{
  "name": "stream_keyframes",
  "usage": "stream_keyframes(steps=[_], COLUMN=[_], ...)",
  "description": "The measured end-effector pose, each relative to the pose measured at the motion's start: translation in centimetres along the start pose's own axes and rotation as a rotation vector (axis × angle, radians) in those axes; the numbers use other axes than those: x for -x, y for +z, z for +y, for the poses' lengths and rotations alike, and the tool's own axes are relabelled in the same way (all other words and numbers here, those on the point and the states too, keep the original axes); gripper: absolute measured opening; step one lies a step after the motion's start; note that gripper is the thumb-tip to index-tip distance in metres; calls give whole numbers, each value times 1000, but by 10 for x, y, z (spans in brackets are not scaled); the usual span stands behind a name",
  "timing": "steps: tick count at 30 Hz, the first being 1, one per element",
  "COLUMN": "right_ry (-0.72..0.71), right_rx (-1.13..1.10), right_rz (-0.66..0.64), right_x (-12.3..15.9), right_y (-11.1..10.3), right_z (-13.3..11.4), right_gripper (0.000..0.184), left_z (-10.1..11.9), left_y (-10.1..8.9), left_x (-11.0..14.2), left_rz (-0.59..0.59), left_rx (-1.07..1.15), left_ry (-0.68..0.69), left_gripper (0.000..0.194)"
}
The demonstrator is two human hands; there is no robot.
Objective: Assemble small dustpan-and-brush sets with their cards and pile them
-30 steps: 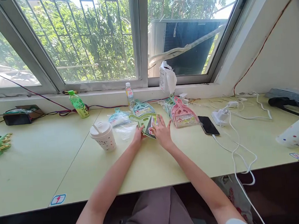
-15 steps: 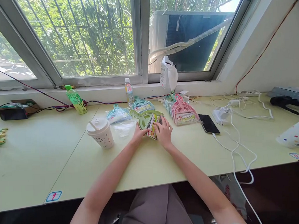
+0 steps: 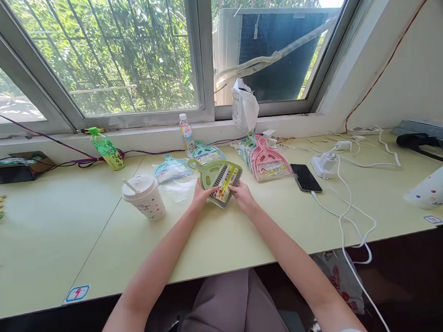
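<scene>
A green mini dustpan and brush set (image 3: 211, 173) with a yellow-green printed label is held above the table, tilted, its handle end pointing up and left. My left hand (image 3: 201, 195) grips its lower left edge. On the opposite side, my right hand (image 3: 243, 196) pinches the right edge near the label. Behind it lie blue sets, one in clear plastic (image 3: 172, 169) and another (image 3: 207, 153) beside the water bottle. Pink sets (image 3: 268, 159) are piled to the right, with teal ones partly hidden behind them.
A white lidded paper cup (image 3: 144, 197) with a straw stands left of my hands. To the right lie a black phone (image 3: 306, 178) and a white power strip (image 3: 323, 165) with cables. A green drink bottle (image 3: 107, 149) and a clear bottle (image 3: 186, 134) stand near the window sill.
My right hand has shifted from lying over the label to the set's right edge, so more of the label shows. The view has shifted slightly.
</scene>
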State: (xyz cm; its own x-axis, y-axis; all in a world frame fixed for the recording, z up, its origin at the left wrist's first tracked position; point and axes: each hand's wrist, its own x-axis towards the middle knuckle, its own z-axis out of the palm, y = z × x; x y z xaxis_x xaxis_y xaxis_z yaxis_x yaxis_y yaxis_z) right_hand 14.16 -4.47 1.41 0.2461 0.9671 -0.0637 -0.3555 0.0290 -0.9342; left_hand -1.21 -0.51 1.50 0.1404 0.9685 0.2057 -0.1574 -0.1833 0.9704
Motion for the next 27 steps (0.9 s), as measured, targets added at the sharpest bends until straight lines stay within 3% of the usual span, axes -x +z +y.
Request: stream_keyframes(steps=[3,9,13,17,19,21,23,25,27], right_ry=[42,98,81,48,30,27,36,47,56], right_rx=[-40,-71,-80,-117,-149,-178,-197,-211,-219], right_rz=[-78,-111,-83,-33,-18,-6,4,8,6], right_x=[2,1,-5,-10,-12,-12,-13,-13,-14], right_y=[0,0,-6,-14,-17,-19,-20,-20,-21], right_z=[-3,-3,-5,-8,-9,-9,-9,-9,-10], right_gripper=[34,30,29,33,35,35,35,35,34], left_z=[-3,1,9,13,11,9,7,7,10], left_y=[-3,-7,-17,-36,-44,-50,-53,-54,-53], left_x=[-4,-6,-9,-13,-15,-16,-16,-15,-14], left_rz=[9,-15,-83,170,258,240,144,47,10], left_rx=[27,42,-68,-509,-800,-1064,-1272,-1405,-1459], left_ry=[-26,-118,-163,107,227,248,198,171,244], left_gripper=[79,78,49,40,49,52,38,33,42])
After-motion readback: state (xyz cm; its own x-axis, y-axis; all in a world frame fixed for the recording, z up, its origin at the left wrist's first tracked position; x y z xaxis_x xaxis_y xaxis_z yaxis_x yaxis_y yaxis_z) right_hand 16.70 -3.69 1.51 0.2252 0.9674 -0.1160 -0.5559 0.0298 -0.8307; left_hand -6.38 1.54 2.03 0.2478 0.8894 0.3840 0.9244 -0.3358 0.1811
